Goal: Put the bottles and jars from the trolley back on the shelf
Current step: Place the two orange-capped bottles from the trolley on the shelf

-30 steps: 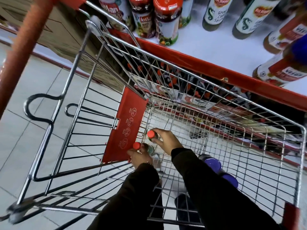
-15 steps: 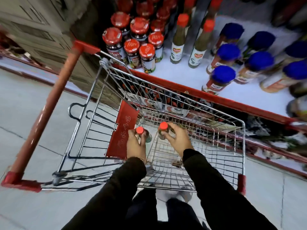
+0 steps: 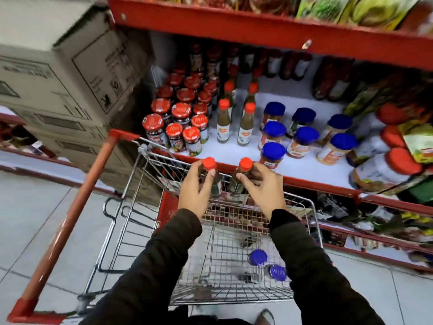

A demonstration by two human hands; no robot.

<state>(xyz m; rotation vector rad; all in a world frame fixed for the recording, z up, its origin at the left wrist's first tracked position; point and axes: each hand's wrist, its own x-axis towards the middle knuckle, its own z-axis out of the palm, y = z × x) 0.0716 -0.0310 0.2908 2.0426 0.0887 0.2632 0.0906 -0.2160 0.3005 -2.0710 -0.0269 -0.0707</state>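
Left hand [image 3: 195, 191] fingers closed round left sauce bottle [image 3: 212, 178], right hand [image 3: 263, 188] round right sauce bottle [image 3: 239, 179]; both held upright above trolley [image 3: 314, 207], judged for shelving on shelf [image 3: 293, 181].

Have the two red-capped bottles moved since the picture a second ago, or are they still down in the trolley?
Yes. The red-capped bottles have come up out of the basket, one in each hand, and now sit level with the trolley front rim, near the shelf edge.
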